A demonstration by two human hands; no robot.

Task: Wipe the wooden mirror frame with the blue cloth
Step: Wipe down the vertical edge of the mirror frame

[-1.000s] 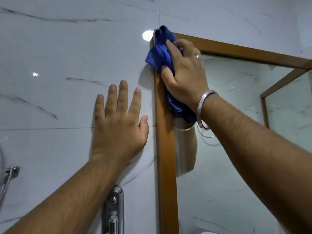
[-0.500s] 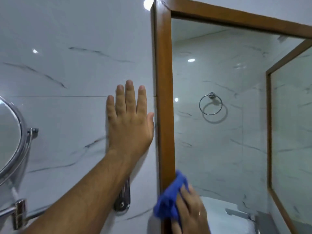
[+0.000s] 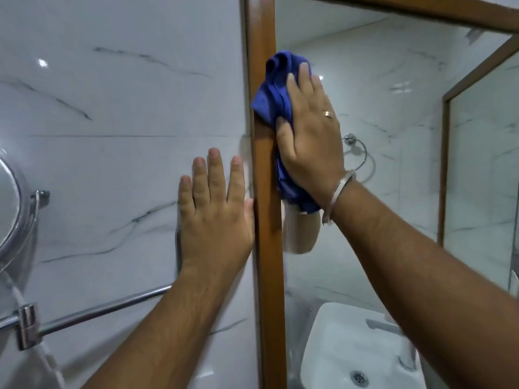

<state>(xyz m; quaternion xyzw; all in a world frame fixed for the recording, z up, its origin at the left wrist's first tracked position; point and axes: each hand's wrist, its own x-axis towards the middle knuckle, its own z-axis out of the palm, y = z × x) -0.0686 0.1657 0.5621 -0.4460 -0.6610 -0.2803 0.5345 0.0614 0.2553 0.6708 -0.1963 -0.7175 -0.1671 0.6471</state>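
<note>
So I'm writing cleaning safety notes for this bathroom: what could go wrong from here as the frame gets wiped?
1. The bunched blue cloth under the right hand overlaps the mirror glass, so it may smear it.
2. The left hand braces on glossy white marble wall tile; it could slip.
3. The silver wrist bangle sits close to the glass and might scratch it.

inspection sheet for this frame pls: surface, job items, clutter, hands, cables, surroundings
Surface: white marble-look wall tile, glossy.
Job's things: wooden mirror frame, left upright; blue cloth bunched against it, overlapping the glass.
Clutter: nothing seen.
Hands: right hand presses the cloth; left hand flat on the tile beside the frame, thumb at its edge.
Cables: nothing seen.
Surroundings: chrome rail, round chrome mirror at left; sink and towel ring reflected in the mirror.
</note>
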